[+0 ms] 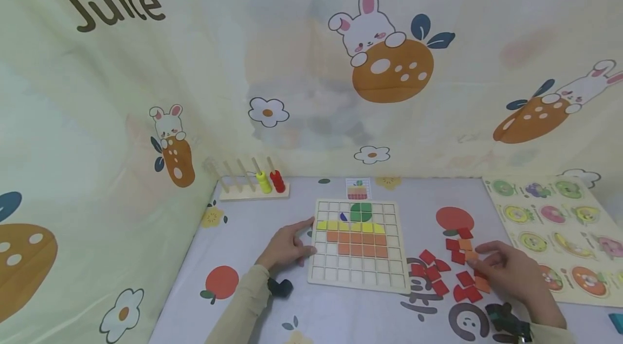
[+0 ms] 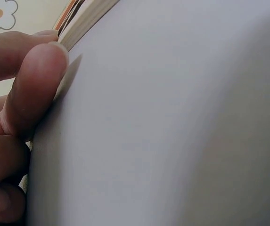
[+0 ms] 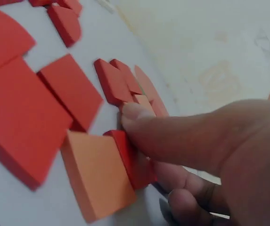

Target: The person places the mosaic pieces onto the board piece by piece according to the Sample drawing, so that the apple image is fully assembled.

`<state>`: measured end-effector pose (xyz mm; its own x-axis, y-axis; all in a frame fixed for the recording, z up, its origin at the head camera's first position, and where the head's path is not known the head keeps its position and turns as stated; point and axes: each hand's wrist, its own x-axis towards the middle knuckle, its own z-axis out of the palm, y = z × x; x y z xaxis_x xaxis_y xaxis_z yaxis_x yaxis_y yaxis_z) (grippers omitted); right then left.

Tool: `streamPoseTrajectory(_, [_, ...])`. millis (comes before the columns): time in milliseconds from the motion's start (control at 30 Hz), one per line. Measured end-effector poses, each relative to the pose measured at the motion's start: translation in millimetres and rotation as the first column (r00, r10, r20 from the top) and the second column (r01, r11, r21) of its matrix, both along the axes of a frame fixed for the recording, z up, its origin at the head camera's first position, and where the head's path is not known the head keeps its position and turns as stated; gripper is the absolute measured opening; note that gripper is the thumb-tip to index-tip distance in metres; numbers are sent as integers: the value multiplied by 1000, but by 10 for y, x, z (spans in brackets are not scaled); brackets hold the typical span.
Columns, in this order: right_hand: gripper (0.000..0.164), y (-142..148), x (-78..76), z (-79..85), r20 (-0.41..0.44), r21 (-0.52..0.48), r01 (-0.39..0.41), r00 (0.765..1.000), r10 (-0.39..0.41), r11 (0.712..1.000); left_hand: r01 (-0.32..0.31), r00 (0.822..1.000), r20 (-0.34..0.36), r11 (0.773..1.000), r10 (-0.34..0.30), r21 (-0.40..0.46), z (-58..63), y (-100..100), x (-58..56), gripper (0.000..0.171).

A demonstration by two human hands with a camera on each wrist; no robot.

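A wooden grid board (image 1: 359, 273) lies on the table, with green, yellow, orange and blue pieces filling part of its upper squares. My left hand (image 1: 287, 244) rests at its left side, thumb and index fingertips spread apart against the edge. In the left wrist view the thumb (image 2: 38, 84) touches the board's side. Over the loose tiles at the right, my right hand (image 1: 511, 271) pinches an orange square tile (image 1: 470, 256). Its thumb (image 3: 163, 136) covers much of that tile in the right wrist view, and its index fingertip is hidden. Red tiles (image 1: 432, 273) lie scattered between hand and board.
Behind the board stands a small picture card (image 1: 357, 188) showing a similar pattern. A wooden peg stand (image 1: 238, 192) with yellow and red beads is at the back left. A fruit picture board (image 1: 540, 230) lies at the right, partly under my right hand. Printed cloth hangs behind.
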<state>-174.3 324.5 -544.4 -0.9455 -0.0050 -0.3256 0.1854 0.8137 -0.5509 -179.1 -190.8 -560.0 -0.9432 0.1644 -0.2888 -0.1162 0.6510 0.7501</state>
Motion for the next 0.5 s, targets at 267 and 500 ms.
streamPoseTrajectory(267, [71,-59,-4,17,0,36,32,999,-32,999,-3,1000,6,1000,3,7,-17,-10,4,82])
streamPoseTrajectory(500, [78,-19,-20,4,-22,11,66,998,-66,998,-9,1000,7,1000,9,1,-4,-3,0,82])
